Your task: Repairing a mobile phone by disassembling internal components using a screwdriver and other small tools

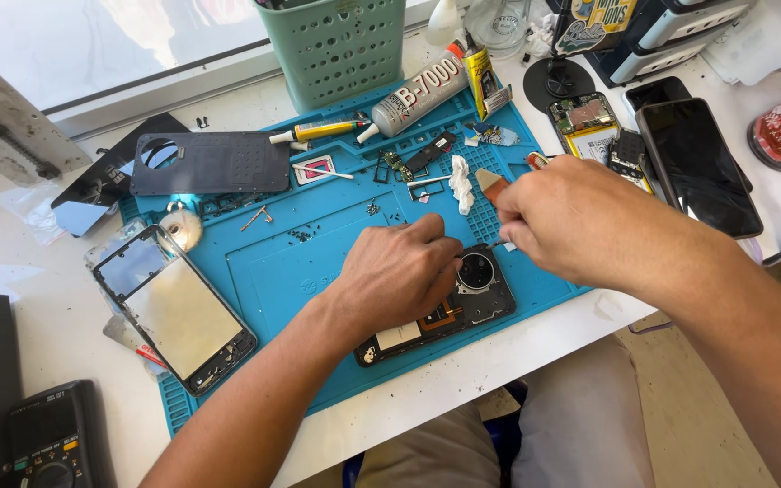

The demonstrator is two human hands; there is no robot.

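At the blue rubber mat's centre, the left hand presses flat on the opened black phone, the right hand pinches a thin tool, and a grey glue tube lies at twelve o'clock.

On the blue repair mat that covers the white worktop, the left hand presses down on an opened phone with its back off, fingers curled over the upper edge beside the round camera ring. The right hand pinches a thin tool whose tip points at that ring (what kind of tool it is cannot be told). To the left lies a phone frame with screen, tilted across the mat's edge. Farther off rest a dark back cover, a grey glue tube and a green perforated basket. A dark phone lies far right.
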